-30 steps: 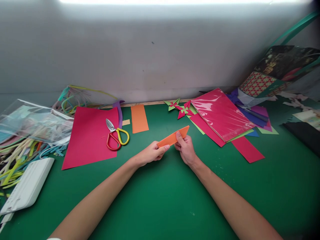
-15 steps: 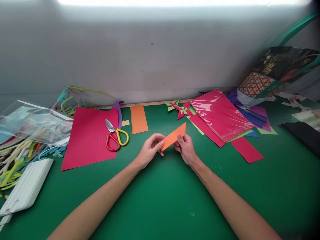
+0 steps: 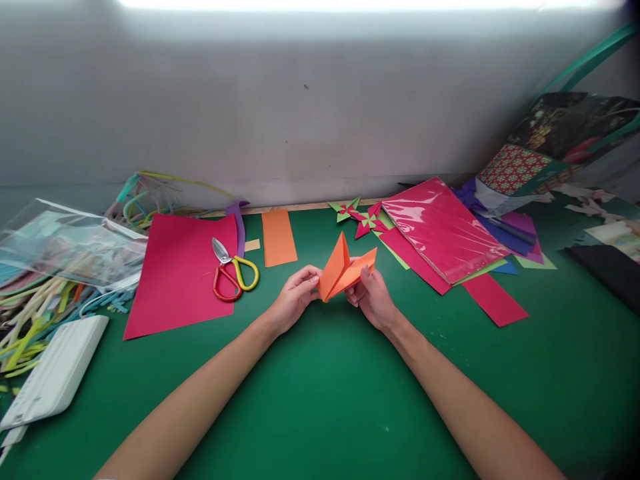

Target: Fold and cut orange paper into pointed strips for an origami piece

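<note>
Between my two hands, above the green table (image 3: 320,387), is a folded piece of orange paper (image 3: 338,272), partly opened, with one pointed flap standing up. My left hand (image 3: 296,297) pinches its left edge between thumb and fingers. At its right end my right hand (image 3: 373,297) grips it, thumb on top and fingers underneath. Beyond my left hand lies a flat orange paper strip (image 3: 279,239). Red-and-green folded paper stars (image 3: 369,220) rest near the wall, past the paper I hold.
Left of my hands, scissors (image 3: 227,267) with red and yellow handles lie on a red sheet (image 3: 175,280). A white power strip (image 3: 57,373) and colourful pipe cleaners (image 3: 25,327) are farther left. Plastic-wrapped red paper (image 3: 445,233) and a red strip (image 3: 495,300) lie at right.
The orange paper was a flat, slanted folded band; now it is spread open, with a pointed flap raised on its left side. Both hands stay on it, in nearly the same place.
</note>
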Demonstrator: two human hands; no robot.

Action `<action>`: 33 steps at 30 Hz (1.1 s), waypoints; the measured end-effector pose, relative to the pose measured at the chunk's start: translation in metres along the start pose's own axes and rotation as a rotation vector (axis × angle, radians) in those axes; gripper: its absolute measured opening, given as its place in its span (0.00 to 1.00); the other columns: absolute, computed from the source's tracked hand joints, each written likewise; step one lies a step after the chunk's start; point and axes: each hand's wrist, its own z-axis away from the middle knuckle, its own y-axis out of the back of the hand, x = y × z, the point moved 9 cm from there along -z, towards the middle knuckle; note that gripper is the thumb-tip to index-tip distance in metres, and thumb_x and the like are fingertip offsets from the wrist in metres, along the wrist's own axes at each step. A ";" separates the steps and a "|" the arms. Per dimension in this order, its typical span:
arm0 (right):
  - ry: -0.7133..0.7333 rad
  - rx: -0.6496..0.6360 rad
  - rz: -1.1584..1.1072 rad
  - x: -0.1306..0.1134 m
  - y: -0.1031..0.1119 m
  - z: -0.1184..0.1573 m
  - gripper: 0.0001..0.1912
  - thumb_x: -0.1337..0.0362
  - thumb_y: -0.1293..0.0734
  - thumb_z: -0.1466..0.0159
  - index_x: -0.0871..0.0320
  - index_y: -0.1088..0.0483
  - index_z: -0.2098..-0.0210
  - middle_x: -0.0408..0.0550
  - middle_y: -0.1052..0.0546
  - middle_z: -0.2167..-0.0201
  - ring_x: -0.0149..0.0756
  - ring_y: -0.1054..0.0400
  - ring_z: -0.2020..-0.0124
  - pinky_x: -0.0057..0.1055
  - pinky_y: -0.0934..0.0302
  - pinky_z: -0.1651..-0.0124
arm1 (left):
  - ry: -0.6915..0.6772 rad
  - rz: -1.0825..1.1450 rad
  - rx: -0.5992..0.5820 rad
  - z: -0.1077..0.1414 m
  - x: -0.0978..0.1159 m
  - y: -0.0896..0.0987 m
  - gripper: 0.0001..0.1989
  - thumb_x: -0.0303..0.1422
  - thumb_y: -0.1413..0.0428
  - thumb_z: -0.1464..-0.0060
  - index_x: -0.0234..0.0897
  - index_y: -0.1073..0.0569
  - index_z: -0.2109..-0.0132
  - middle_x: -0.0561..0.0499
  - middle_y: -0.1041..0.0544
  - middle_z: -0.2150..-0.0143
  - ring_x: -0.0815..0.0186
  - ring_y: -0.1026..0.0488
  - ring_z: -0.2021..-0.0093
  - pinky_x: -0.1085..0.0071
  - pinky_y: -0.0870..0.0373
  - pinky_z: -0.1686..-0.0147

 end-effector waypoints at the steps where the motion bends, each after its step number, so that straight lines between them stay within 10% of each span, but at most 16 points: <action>1: -0.014 -0.006 -0.024 0.000 -0.001 0.000 0.25 0.39 0.33 0.32 0.54 0.27 0.50 0.39 0.31 0.78 0.29 0.40 0.81 0.25 0.46 0.79 | 0.001 -0.002 -0.029 0.000 0.001 -0.002 0.20 0.51 0.38 0.40 0.37 0.24 0.64 0.49 0.25 0.60 0.65 0.27 0.62 0.68 0.26 0.59; 5: -0.043 0.005 -0.076 -0.002 -0.001 0.002 0.20 0.47 0.34 0.31 0.56 0.25 0.53 0.41 0.29 0.77 0.31 0.38 0.79 0.26 0.42 0.78 | 0.050 -0.156 -0.154 0.001 0.000 -0.011 0.35 0.61 0.49 0.37 0.34 0.23 0.73 0.42 0.24 0.54 0.60 0.26 0.57 0.67 0.28 0.56; 11: 0.006 0.179 0.017 -0.004 0.016 0.000 0.17 0.48 0.31 0.34 0.56 0.25 0.58 0.39 0.31 0.76 0.30 0.39 0.78 0.25 0.46 0.80 | 0.059 -0.473 -0.216 0.005 -0.006 -0.018 0.14 0.42 0.34 0.41 0.36 0.21 0.55 0.47 0.22 0.57 0.63 0.27 0.57 0.70 0.30 0.56; 18: 0.095 -0.056 0.377 -0.001 -0.012 0.000 0.28 0.53 0.27 0.34 0.52 0.33 0.37 0.40 0.25 0.69 0.33 0.32 0.71 0.28 0.37 0.69 | -0.130 -0.383 0.032 0.001 0.003 0.000 0.19 0.40 0.31 0.45 0.38 0.27 0.52 0.49 0.25 0.53 0.63 0.25 0.53 0.70 0.27 0.53; 25: 0.054 0.002 0.285 -0.005 -0.002 -0.001 0.26 0.55 0.27 0.35 0.49 0.31 0.39 0.38 0.28 0.71 0.33 0.36 0.73 0.28 0.41 0.70 | -0.239 -0.122 0.289 0.002 0.017 0.027 0.26 0.48 0.34 0.42 0.45 0.44 0.55 0.59 0.29 0.64 0.71 0.28 0.73 0.76 0.31 0.77; 33: 0.038 -0.133 0.321 -0.003 -0.010 -0.001 0.10 0.57 0.26 0.35 0.51 0.28 0.58 0.40 0.28 0.72 0.32 0.35 0.72 0.26 0.42 0.69 | -0.084 -0.619 -0.028 -0.002 0.005 -0.002 0.20 0.49 0.35 0.42 0.34 0.24 0.61 0.51 0.26 0.66 0.68 0.32 0.68 0.74 0.36 0.70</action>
